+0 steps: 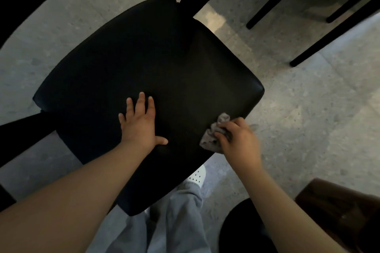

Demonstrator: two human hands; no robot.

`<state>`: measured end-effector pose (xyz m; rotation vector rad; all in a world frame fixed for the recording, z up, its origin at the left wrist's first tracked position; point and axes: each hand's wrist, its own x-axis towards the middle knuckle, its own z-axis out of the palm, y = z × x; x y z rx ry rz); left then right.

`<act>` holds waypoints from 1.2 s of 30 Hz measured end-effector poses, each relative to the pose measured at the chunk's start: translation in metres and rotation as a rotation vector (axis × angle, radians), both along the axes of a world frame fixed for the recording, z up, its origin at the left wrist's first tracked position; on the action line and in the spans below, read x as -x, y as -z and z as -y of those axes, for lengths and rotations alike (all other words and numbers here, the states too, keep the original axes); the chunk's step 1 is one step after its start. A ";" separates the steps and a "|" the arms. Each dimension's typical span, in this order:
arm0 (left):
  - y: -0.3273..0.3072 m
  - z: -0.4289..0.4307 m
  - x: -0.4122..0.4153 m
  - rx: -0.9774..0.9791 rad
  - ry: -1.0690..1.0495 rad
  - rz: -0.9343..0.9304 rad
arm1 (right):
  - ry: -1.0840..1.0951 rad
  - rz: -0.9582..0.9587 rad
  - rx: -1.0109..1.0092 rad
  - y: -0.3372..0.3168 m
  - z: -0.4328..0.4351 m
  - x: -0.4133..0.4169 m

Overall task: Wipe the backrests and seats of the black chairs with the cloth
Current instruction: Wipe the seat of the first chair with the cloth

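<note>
A black chair seat [144, 63] fills the middle of the view, seen from above. My left hand [140, 123] lies flat on the seat's near part, fingers spread and straight. My right hand [236, 137] grips a crumpled grey cloth [213, 133] and holds it against the seat near its right front edge. The chair's backrest cannot be made out from this angle.
Black legs of other furniture [267, 8] stand on the speckled grey floor [298, 119] at the upper right. A brown wooden piece [339, 211] sits at the lower right. My grey trousers [176, 222] and white shoe [198, 176] show under the seat's near edge.
</note>
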<state>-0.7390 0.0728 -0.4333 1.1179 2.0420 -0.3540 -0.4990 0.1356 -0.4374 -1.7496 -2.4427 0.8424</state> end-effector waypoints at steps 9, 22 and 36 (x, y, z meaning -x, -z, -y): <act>0.007 0.002 -0.002 -0.032 -0.004 -0.042 | 0.140 -0.198 -0.128 -0.018 0.004 0.052; 0.007 0.004 0.000 -0.055 0.014 -0.051 | -0.035 0.050 -0.005 0.000 0.065 -0.044; 0.008 0.004 -0.002 -0.061 0.016 -0.081 | 0.187 -0.044 -0.017 0.014 0.075 -0.027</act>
